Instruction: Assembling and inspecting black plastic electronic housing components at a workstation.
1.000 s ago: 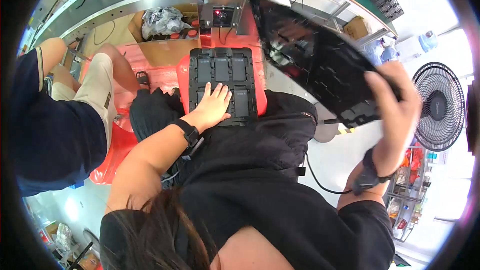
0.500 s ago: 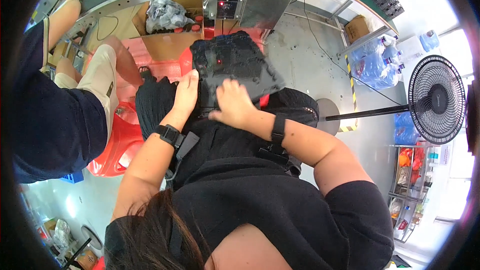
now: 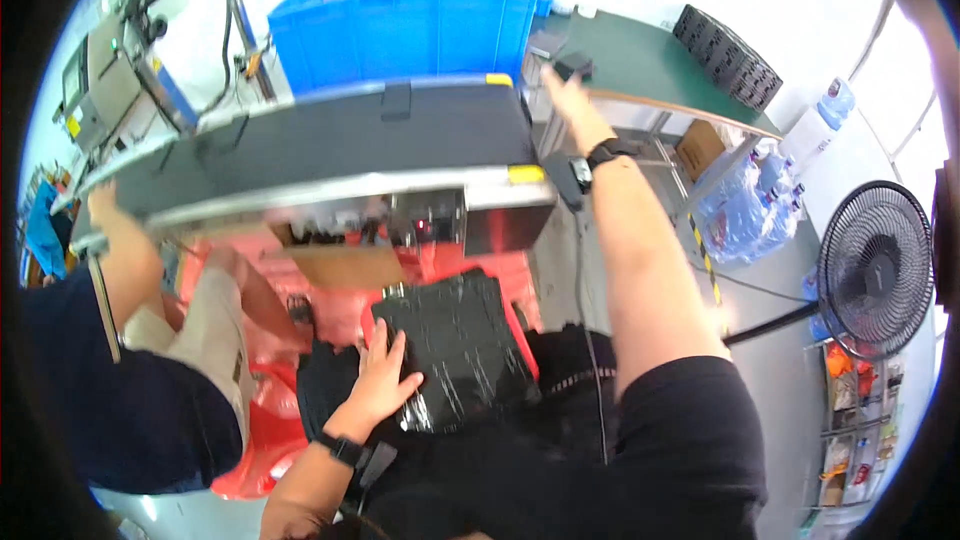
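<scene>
A flat, squarish black piece with a glossy, film-like surface (image 3: pixel 450 340) lies across my lap. My left hand (image 3: pixel 383 380) rests on its left edge, fingers spread and flat. Red edges (image 3: pixel 522 342) show from beneath it. My right arm is stretched forward, and my right hand (image 3: pixel 570 105) is at the near left corner of the green table (image 3: pixel 640 50), fingers extended. Beside the fingertips is a small dark object (image 3: pixel 573 65); blur hides whether they touch it.
A black conveyor belt (image 3: pixel 320 140) runs ahead, with a big blue bin (image 3: pixel 400 40) behind it. An open cardboard box (image 3: pixel 350 268) stands below. Another person (image 3: pixel 140 370) is close on my left. A black fan (image 3: pixel 875 270) stands at right, near wrapped water bottles (image 3: pixel 745 210).
My right hand has left the black piece and reached forward to the green table. My left hand stays on the piece, now with fingers spread. The view has tilted up.
</scene>
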`<state>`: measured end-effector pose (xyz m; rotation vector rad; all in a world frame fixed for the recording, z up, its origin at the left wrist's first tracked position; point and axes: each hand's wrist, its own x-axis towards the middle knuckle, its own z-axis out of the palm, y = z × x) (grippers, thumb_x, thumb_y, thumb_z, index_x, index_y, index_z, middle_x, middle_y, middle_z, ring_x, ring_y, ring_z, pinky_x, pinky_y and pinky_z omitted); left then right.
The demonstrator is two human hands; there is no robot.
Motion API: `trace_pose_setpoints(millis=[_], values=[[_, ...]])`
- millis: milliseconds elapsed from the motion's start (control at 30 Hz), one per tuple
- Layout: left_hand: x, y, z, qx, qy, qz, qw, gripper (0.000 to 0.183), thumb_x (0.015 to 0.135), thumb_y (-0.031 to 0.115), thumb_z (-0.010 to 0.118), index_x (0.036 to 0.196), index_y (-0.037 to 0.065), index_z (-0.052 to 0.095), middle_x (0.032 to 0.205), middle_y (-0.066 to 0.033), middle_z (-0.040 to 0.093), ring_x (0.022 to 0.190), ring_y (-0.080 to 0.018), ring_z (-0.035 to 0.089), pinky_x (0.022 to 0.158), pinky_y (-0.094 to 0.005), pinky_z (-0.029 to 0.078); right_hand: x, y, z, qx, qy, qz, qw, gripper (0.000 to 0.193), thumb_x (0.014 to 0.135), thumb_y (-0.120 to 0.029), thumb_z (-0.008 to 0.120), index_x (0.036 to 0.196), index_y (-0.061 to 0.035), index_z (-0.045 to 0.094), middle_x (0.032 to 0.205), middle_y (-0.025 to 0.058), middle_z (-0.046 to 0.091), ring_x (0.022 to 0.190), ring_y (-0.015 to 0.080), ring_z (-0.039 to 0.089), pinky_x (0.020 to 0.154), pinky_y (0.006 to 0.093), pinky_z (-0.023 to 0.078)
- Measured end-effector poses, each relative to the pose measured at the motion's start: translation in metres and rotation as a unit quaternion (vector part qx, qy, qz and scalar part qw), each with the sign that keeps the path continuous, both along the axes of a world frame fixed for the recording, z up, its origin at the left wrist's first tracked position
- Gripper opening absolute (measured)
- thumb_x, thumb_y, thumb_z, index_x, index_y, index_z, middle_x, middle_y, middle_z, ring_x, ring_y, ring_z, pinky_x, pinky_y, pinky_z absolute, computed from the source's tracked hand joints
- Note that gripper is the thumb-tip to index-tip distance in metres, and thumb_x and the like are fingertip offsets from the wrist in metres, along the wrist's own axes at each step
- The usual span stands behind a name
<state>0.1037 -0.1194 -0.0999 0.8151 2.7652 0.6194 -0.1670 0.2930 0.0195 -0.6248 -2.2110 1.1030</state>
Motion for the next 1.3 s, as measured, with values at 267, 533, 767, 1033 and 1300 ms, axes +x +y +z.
trace_pose_setpoints(millis=[267,533,767,1033,1300], values=[[-0.172,0.062,0.176,0.193,0.266,-0.087,0.941,0.035,0.081,0.016,0.058,0.112,0.002,0.051,0.115,-0.0177,0.051,0.111,-0.0331,0.046,0.095,-0.0392,0.036,0.02,-0.034,-0.018,-0.285,-0.152,0.217,0.921,0.041,0.086,-0.036,0.052,0.097,0.0034,0.06,0.086,0.0103,0.063,0.078,0.0199,0.057,0.071,0.0339,0.044],[-0.342,0.163,0.138,-0.098,0.16,-0.111,0.976,0.084,0.074,0.052,0.058,0.14,0.012,0.022,0.145,-0.0193,0.014,0.135,-0.0351,0.01,0.108,-0.043,0.013,0.093,-0.003,-0.003,-0.155,-0.093,0.248,0.952,0.036,0.084,-0.039,0.054,0.102,-0.0092,0.061,0.102,0.003,0.059,0.094,0.0151,0.052,0.073,0.029,0.042],[-0.322,0.2,0.145,-0.008,0.156,-0.19,0.969,0.063,0.079,0.044,0.059,0.127,0.005,0.044,0.13,-0.0174,0.039,0.122,-0.0287,0.037,0.102,-0.034,0.029,0.183,0.033,-0.01,-0.191,-0.077,0.186,0.961,0.033,0.083,-0.033,0.057,0.101,-0.0048,0.06,0.097,0.0032,0.059,0.089,0.0133,0.052,0.07,0.0272,0.043],[-0.208,0.129,0.18,0.147,0.228,-0.14,0.952,0.056,0.071,0.027,0.069,0.117,0.001,0.051,0.113,-0.0134,0.052,0.109,-0.0241,0.048,0.095,-0.0329,0.035,0.199,-0.004,0.04,-0.09,0.064,0.21,0.971,0.031,0.083,-0.029,0.058,0.098,-0.0028,0.061,0.082,0.0012,0.058,0.077,0.0085,0.051,0.065,0.0236,0.041],[-0.039,0.014,0.131,0.177,0.052,-0.068,0.98,0.081,0.051,0.026,0.083,0.119,0.002,0.047,0.114,-0.016,0.044,0.108,-0.0325,0.042,0.093,-0.0408,0.036,0.074,-0.112,0.106,0.108,-0.065,0.343,0.931,0.05,0.079,-0.046,0.058,0.1,-0.001,0.061,0.089,0.0066,0.06,0.078,0.0164,0.056,0.061,0.0292,0.046]])
